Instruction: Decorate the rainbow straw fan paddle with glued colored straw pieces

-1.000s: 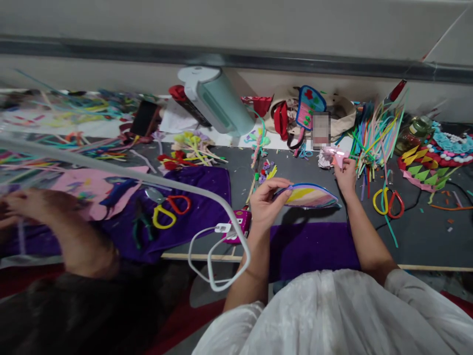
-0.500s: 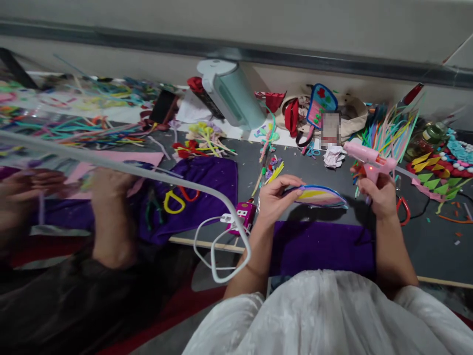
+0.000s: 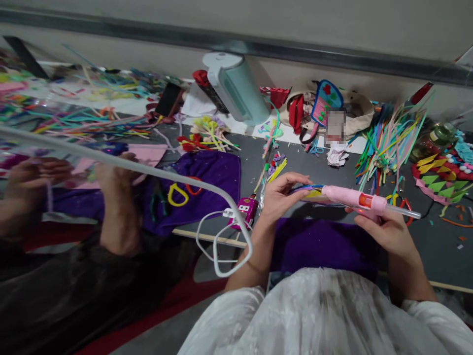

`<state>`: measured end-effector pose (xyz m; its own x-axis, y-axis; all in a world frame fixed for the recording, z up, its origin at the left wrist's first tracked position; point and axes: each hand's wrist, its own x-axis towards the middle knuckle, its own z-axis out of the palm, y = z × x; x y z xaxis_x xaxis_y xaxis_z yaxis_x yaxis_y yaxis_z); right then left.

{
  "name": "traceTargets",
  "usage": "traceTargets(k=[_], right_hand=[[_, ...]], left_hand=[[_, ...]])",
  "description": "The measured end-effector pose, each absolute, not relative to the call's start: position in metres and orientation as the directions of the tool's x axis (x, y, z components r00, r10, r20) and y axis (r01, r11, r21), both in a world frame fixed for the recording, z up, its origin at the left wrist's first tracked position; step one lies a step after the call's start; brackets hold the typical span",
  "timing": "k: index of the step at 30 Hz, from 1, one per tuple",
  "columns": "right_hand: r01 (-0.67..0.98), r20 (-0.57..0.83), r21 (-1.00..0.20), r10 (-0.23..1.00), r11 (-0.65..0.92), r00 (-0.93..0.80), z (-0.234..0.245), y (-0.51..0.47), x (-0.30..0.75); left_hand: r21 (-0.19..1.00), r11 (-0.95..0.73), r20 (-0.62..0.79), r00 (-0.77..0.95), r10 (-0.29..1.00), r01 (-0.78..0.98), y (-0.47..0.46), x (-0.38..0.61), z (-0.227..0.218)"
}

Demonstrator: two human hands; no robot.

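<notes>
One slip could mean burns imo: left fingers (image 3: pixel 293 198) pinch the striped piece (image 3: pixel 314 194) super close to the pink glue gun (image 3: pixel 345 196) the right fingers (image 3: pixel 369 226) grip.

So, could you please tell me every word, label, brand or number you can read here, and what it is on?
No text can be read in this view.
Jar label: too small and blurred to read.
Magenta power strip: any print too small to read.
Pink glue gun: no lettering visible.
</notes>
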<state>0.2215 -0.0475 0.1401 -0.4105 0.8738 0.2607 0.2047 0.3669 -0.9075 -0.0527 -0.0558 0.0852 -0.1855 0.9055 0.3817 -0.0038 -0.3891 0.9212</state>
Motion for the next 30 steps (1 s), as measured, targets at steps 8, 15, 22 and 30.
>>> traceTargets(k=[8, 15, 22, 30], right_hand=[[0.243, 0.233, -0.901, 0.873, 0.36, -0.429, 0.1448, -0.0485, 0.2212], [0.28, 0.22, -0.886, 0.867, 0.37, -0.448, 0.1489, -0.0484, 0.2213], [0.284, 0.233, -0.88, 0.868, 0.38, -0.439, 0.1495, -0.0494, 0.2191], [0.316, 0.251, -0.848, 0.848, 0.425, -0.467, 0.1478, -0.0482, 0.2208]], left_hand=[[0.906, -0.423, 0.417, -0.166, 0.894, 0.0, -0.0571, -0.0521, 0.0843], [0.904, -0.428, 0.422, -0.16, 0.893, -0.006, -0.0572, -0.0513, 0.0866], [0.899, -0.438, 0.431, -0.155, 0.889, -0.012, -0.0563, -0.05, 0.0908], [0.858, -0.511, 0.502, -0.139, 0.854, -0.041, -0.0552, -0.049, 0.0905]])
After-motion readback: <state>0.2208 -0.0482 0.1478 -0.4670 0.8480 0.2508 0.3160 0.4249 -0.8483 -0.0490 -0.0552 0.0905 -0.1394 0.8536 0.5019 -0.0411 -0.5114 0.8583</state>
